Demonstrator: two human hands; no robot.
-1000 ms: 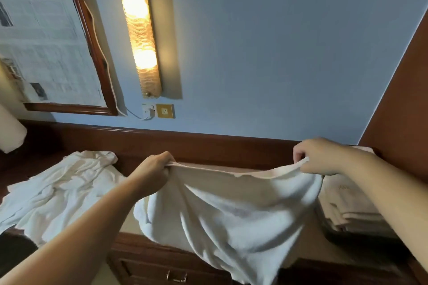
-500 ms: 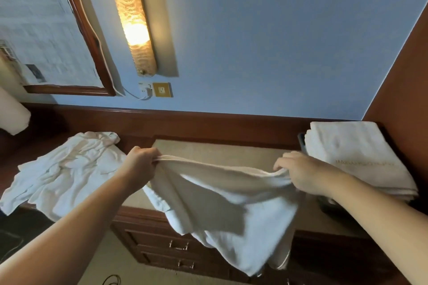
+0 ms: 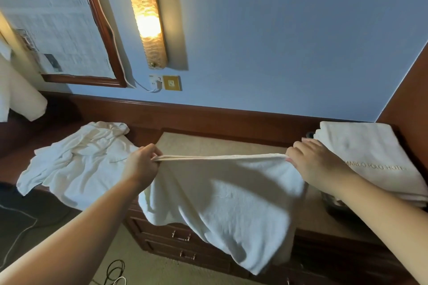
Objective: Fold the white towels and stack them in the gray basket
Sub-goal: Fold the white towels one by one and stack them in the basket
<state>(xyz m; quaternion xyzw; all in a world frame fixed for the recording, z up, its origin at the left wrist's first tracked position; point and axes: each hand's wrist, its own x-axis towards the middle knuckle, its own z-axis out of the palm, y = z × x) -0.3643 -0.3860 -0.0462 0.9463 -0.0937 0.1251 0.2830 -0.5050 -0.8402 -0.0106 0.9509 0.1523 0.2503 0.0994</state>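
Pinching opposite ends of a doubled edge, the left hand (image 3: 141,164) and right hand (image 3: 317,162) stretch a white terry towel (image 3: 222,194) taut over the beige-topped wooden dresser (image 3: 208,143). Crumpled towels (image 3: 76,159) lie left; folded towels (image 3: 370,157) fill the mostly hidden gray basket (image 3: 333,203) right.

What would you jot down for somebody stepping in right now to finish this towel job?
Left hand: grip on the left end of the towel's top edge.
Right hand: grip on the right end of the same edge.
Held towel: stretched between both hands above the beige desk top, the rest hanging down past the drawers.
Done: a stack of folded towels lies on the right, the top one lettered; the gray basket is only partly visible beneath it.
Left: fold the held towel and add it to the stack, then deal with the crumpled white towels on the left.
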